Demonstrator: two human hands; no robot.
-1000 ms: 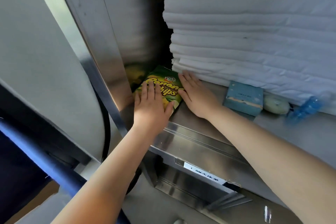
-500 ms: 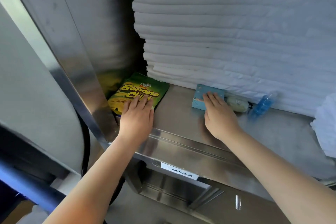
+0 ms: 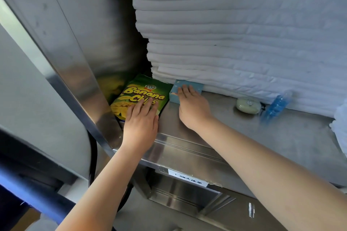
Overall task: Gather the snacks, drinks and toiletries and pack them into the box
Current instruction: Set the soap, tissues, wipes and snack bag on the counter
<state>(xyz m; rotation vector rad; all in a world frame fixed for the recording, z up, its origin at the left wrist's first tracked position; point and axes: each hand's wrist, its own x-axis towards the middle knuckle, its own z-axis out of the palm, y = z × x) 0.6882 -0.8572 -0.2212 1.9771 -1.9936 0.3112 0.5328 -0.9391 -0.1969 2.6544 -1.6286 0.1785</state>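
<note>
A green and yellow bag of banana chips (image 3: 144, 93) lies flat in the left corner of the steel shelf (image 3: 262, 137). My left hand (image 3: 140, 124) rests on its near end with straight fingers. Right beside the bag sits a small light blue box (image 3: 185, 84), against the linen stack. My right hand (image 3: 191, 107) lies flat on top of that box, fingers straight. Farther right on the shelf lie a pale green oval soap (image 3: 248, 106) and a small blue plastic bottle (image 3: 276, 108) on its side.
A tall stack of folded white linen (image 3: 234, 33) fills the back of the shelf. A steel side wall (image 3: 78, 43) closes the left. More white cloth (image 3: 340, 127) shows at the right edge. A labelled steel lip (image 3: 187, 178) runs below the shelf front.
My right hand left the chips bag, reached the blue box to the right and slid it left until it sits beside the bag. My left hand stayed on the bag.
</note>
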